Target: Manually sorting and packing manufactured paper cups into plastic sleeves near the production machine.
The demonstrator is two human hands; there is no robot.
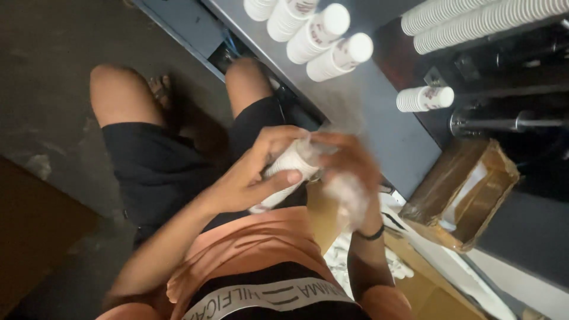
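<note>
1. Over the lap, well below the grey counter (379, 112), the right hand (347, 172) was smeared by motion blur; its fingers could not be told apart, and something pale and filmy at its palm was too blurred to identify; whether it gripped anything could not be told; a dark band circled its wrist.
2. Toward the counter's far upper edge, long rows of stacked cups (480, 21) ran out of the picture; the machine beside them, with a metal rod (504, 123), lay deep in shadow.
3. Below the counter spread a dark, bare floor; an open cardboard box (468, 195) leaned against the counter's lower right side; four upturned cup stacks (323, 32) stood on the counter's top and one short stack (424, 99) nearer the machine.
4. Just below the counter's front edge, the stack of white paper cups (290, 172) lay tilted across the lap, ribbed with nested rims; the left hand (255, 172) was curled tightly about its middle, thumb pressed over the side.
</note>
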